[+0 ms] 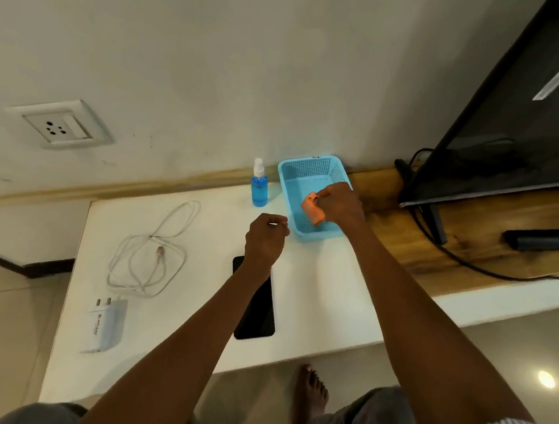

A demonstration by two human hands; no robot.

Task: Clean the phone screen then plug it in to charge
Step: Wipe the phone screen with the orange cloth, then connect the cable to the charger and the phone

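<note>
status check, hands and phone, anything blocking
Right hand pinches orange cloth over blue basket. Left hand loosely curled, empty. Phone flat, left forearm crosses above it.

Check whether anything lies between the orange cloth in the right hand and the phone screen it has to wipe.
Yes. The left forearm crosses over the phone, hiding part of its screen. The right hand pinches the orange cloth over the blue basket, whose near rim also sits on that path. The table between them looks bare.
</note>
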